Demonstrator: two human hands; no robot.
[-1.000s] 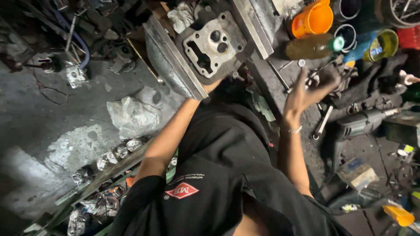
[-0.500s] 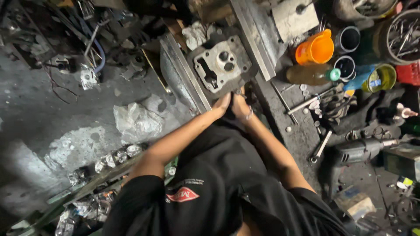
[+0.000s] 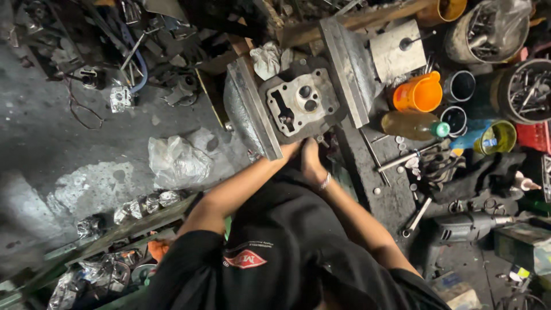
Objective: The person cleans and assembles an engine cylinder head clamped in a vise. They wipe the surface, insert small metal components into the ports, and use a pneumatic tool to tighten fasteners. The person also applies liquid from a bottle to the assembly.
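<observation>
Cylinder head [image 3: 301, 106] now has both hands on its near edge. That's the change: a sec ago the right hand was out among the tools on the right side of the bench, half a sec ago it was coming in, and now it's parked beside the left hand at the casting. Reads as reaching over, hands-on work at the head's near edge starting.

Near first: dark shirt w/ red patch fills the bottom, both forearms run up from it and converge. Left hand [image 3: 288, 150] sits at the lower left corner of the head, touching the metal bar [image 3: 252, 109] there. Right hand [image 3: 311, 161], bracelet at the wrist, is just beside it under the head's near edge. Fingers of both are curled under/against the casting; can't tell whether they pinch anything small, it's hidden.

Head lies face up, clamped btw two grey metal bars, the second bar [image 3: 344, 72] on its right. White rag [image 3: 265, 58] tucked at its far left corner.

Room: tight on the right. Loose rods and sockets [image 3: 402, 161] lie near the right elbow, power drill [image 3: 468, 227] further out, then orange jug [image 3: 419, 93], amber bottle [image 3: 410, 124], black cups and cans of parts beyond. Left is opener: grey floor w/ crumpled plastic bag [image 3: 178, 161], well apart from the hands. Far side is cluttered w/ cables and scrap.
</observation>
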